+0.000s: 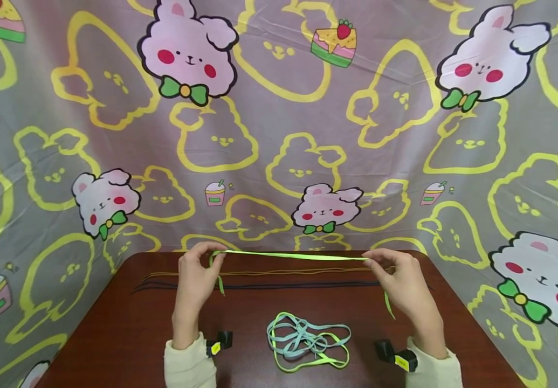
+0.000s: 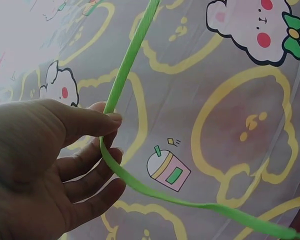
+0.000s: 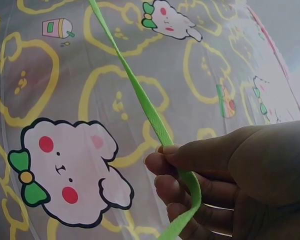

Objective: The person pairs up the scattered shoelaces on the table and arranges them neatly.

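Note:
A flat lime-green shoelace (image 1: 293, 256) is stretched nearly level between both hands, above the far part of the table. My left hand (image 1: 197, 277) pinches it between thumb and fingers, and a short end dangles below. In the left wrist view the green shoelace (image 2: 126, 65) runs up from the thumb, its loose tail curving off to the lower right. My right hand (image 1: 402, 280) pinches the other side, with another tail hanging down. The right wrist view has the shoelace (image 3: 145, 100) passing under the thumb and bending over the fingers (image 3: 172, 187).
A loose tangle of pale blue and lime laces (image 1: 303, 339) lies on the brown table (image 1: 249, 312) between the forearms. Farther back, dark laces (image 1: 279, 286) and mustard-brown laces (image 1: 269, 273) lie straight across. A patterned cloth (image 1: 259, 134) hangs behind and along the sides.

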`<control>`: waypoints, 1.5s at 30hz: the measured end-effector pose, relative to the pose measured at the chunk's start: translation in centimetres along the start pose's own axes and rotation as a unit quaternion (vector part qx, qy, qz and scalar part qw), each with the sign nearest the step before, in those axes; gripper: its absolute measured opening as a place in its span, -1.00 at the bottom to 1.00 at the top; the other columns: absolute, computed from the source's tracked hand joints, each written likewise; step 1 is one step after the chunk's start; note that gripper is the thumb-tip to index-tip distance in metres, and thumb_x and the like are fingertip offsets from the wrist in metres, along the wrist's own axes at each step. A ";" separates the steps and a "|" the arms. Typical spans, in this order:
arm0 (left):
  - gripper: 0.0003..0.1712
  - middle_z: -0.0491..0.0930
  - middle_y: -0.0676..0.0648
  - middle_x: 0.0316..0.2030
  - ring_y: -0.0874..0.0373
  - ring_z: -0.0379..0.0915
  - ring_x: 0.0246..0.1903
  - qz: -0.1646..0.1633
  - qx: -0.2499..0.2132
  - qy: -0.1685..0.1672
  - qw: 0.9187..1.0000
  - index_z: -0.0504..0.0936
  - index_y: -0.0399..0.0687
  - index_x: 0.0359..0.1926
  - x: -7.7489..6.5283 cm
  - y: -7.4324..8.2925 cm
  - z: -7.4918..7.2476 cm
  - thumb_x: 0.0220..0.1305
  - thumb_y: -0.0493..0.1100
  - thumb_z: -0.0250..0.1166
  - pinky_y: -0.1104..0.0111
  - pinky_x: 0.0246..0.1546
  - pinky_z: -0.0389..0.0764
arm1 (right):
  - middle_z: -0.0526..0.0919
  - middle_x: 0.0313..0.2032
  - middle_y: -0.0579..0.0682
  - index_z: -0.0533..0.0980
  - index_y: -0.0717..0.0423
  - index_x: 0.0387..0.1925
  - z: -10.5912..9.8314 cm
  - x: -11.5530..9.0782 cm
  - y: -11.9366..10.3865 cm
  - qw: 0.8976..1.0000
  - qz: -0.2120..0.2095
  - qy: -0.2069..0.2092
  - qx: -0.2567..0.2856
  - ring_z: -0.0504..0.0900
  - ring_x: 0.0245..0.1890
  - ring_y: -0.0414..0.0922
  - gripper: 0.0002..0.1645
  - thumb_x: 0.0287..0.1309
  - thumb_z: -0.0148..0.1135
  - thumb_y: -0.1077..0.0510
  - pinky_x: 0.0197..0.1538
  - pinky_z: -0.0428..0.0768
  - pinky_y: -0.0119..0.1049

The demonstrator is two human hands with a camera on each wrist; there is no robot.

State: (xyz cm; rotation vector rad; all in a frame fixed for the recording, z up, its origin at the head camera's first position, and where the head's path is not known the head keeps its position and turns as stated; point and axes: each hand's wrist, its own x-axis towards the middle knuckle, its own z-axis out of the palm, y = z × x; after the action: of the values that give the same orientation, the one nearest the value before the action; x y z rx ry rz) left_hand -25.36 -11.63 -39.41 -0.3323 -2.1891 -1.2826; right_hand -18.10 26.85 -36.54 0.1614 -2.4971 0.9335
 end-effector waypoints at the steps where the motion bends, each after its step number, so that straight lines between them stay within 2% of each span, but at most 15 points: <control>1: -0.85 0.71 -0.06 -0.29 0.08 0.43 -0.36 -0.002 0.000 0.003 1.000 0.77 -0.11 -0.25 0.0 -0.1 0.0 0.20 -0.41 0.43 0.30 -0.31 0.41 | 0.79 -0.30 -0.01 0.73 0.14 -0.15 0.0 0.0 0.1 1.000 0.001 0.001 -0.001 0.71 -0.34 -0.19 -0.86 0.25 0.38 0.29 -0.24 0.64 -0.37; 5: -0.88 0.71 -0.08 -0.31 0.11 0.44 -0.37 -0.009 -0.003 0.008 1.000 0.76 -0.14 -0.27 0.2 -0.3 0.1 0.19 -0.40 0.45 0.31 -0.31 0.44 | 0.79 -0.33 -0.03 0.73 0.14 -0.16 -0.2 0.0 0.3 1.000 -0.002 0.007 -0.002 0.72 -0.35 -0.19 -0.86 0.24 0.39 0.29 -0.24 0.64 -0.39; 7: -0.89 0.71 -0.10 -0.30 0.09 0.53 -0.32 -0.016 -0.010 0.007 1.000 0.75 -0.16 -0.27 0.2 -0.4 0.1 0.20 -0.40 0.45 0.29 -0.26 0.54 | 0.79 -0.33 -0.03 0.73 0.15 -0.17 -0.3 0.0 0.4 1.000 -0.003 0.010 -0.002 0.72 -0.35 -0.17 -0.86 0.24 0.39 0.30 -0.25 0.64 -0.41; 10: -0.90 0.72 -0.14 -0.27 0.02 0.65 -0.20 -0.027 -0.027 0.006 0.999 0.75 -0.19 -0.27 0.3 -0.7 0.2 0.21 -0.42 0.43 0.16 -0.13 0.66 | 0.79 -0.33 -0.01 0.73 0.15 -0.17 -0.4 0.1 0.6 1.000 -0.002 0.012 0.000 0.73 -0.34 -0.14 -0.86 0.24 0.38 0.31 -0.25 0.64 -0.43; 13: -0.90 0.72 -0.16 -0.26 -0.03 0.67 -0.13 -0.030 -0.034 0.006 0.999 0.74 -0.21 -0.27 0.3 -1.0 0.3 0.21 -0.43 0.42 0.06 -0.06 0.66 | 0.78 -0.35 -0.02 0.73 0.14 -0.19 -0.4 0.1 0.9 1.000 0.005 0.013 0.000 0.72 -0.35 -0.17 -0.88 0.24 0.38 0.30 -0.24 0.63 -0.43; 16: -0.91 0.73 -0.14 -0.28 0.03 0.63 -0.25 -0.029 -0.019 0.007 0.999 0.75 -0.19 -0.25 0.2 -1.4 0.3 0.23 -0.39 0.43 0.22 -0.18 0.63 | 0.77 -0.36 -0.04 0.73 0.13 -0.22 -0.4 0.3 1.2 1.000 0.015 0.012 -0.001 0.69 -0.37 -0.23 -0.92 0.25 0.39 0.27 -0.23 0.63 -0.43; 18: -0.92 0.73 -0.11 -0.29 0.07 0.55 -0.33 -0.028 -0.005 0.009 1.000 0.76 -0.18 -0.23 0.2 -1.7 0.3 0.24 -0.36 0.43 0.34 -0.28 0.53 | 0.76 -0.38 -0.05 0.73 0.12 -0.25 -0.3 0.4 1.4 1.000 0.021 0.014 -0.002 0.68 -0.39 -0.25 -0.94 0.25 0.40 0.23 -0.23 0.62 -0.42; 20: -0.91 0.74 -0.10 -0.29 0.09 0.48 -0.38 -0.027 0.005 0.011 1.000 0.77 -0.18 -0.21 0.2 -2.0 0.3 0.26 -0.33 0.42 0.41 -0.34 0.43 | 0.76 -0.39 -0.05 0.73 0.12 -0.26 -0.2 0.5 1.7 1.000 0.024 0.016 -0.002 0.68 -0.40 -0.26 -0.93 0.26 0.41 0.20 -0.23 0.62 -0.41; 23: -0.89 0.75 -0.11 -0.27 0.09 0.44 -0.41 -0.024 0.014 0.012 1.000 0.77 -0.18 -0.16 0.2 -2.4 0.2 0.29 -0.32 0.40 0.42 -0.35 0.39 | 0.76 -0.39 -0.05 0.73 0.12 -0.25 -0.1 0.7 2.2 0.999 0.025 0.024 -0.002 0.67 -0.40 -0.28 -0.91 0.27 0.40 0.18 -0.24 0.62 -0.41; 27: -0.86 0.76 -0.16 -0.22 0.01 0.51 -0.36 -0.032 0.018 0.009 0.999 0.77 -0.18 -0.13 0.2 -2.8 0.0 0.32 -0.35 0.37 0.27 -0.28 0.49 | 0.78 -0.34 0.01 0.73 0.14 -0.19 0.1 0.9 2.9 0.999 0.023 0.031 -0.003 0.68 -0.38 -0.26 -0.89 0.30 0.36 0.21 -0.26 0.60 -0.44; 29: -0.85 0.76 -0.18 -0.18 -0.05 0.61 -0.25 -0.041 0.018 0.008 0.999 0.77 -0.19 -0.13 0.2 -3.0 0.0 0.32 -0.37 0.35 0.14 -0.16 0.58 | 0.78 -0.32 0.04 0.73 0.16 -0.17 0.1 0.9 3.2 0.999 0.022 0.032 -0.002 0.70 -0.36 -0.19 -0.88 0.31 0.35 0.24 -0.27 0.60 -0.44; 32: -0.85 0.75 -0.21 -0.15 -0.14 0.66 -0.10 -0.054 0.018 0.006 0.998 0.77 -0.18 -0.15 0.1 -3.4 -0.1 0.32 -0.39 0.33 -0.06 -0.03 0.60 | 0.78 -0.32 0.04 0.73 0.16 -0.15 0.2 1.0 3.6 0.999 0.021 0.034 -0.004 0.72 -0.37 -0.08 -0.87 0.31 0.33 0.27 -0.29 0.59 -0.43; 35: -0.87 0.76 -0.19 -0.20 -0.11 0.64 -0.20 -0.062 0.029 0.003 0.998 0.78 -0.17 -0.19 0.2 -3.7 0.0 0.31 -0.38 0.35 0.04 -0.11 0.59 | 0.78 -0.36 0.03 0.73 0.17 -0.16 0.3 1.2 4.0 0.999 0.019 0.037 -0.002 0.71 -0.39 -0.05 -0.87 0.31 0.32 0.28 -0.33 0.56 -0.42; 40: -0.92 0.76 -0.13 -0.28 -0.02 0.57 -0.34 -0.066 0.050 0.006 0.997 0.79 -0.13 -0.24 0.2 -4.1 0.0 0.27 -0.33 0.41 0.22 -0.27 0.48 | 0.77 -0.37 0.03 0.73 0.18 -0.20 0.4 1.4 4.7 0.999 0.034 0.036 -0.004 0.69 -0.40 -0.18 -0.89 0.29 0.36 0.23 -0.31 0.58 -0.43; 45: -0.93 0.77 -0.16 -0.28 -0.05 0.67 -0.28 -0.078 0.055 0.015 0.995 0.79 -0.15 -0.24 0.2 -4.6 -0.2 0.24 -0.30 0.46 0.13 -0.20 0.55 | 0.75 -0.39 0.04 0.72 0.16 -0.27 0.4 1.5 5.5 0.998 0.056 0.035 -0.012 0.63 -0.42 -0.30 -0.84 0.29 0.38 0.13 -0.30 0.57 -0.44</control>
State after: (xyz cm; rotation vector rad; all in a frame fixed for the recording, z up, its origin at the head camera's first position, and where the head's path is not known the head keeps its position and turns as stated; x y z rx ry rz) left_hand -27.67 -14.17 -42.53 -0.1000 -2.2868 -1.2343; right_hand -21.04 30.82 -39.35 -0.0191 -2.4717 0.9373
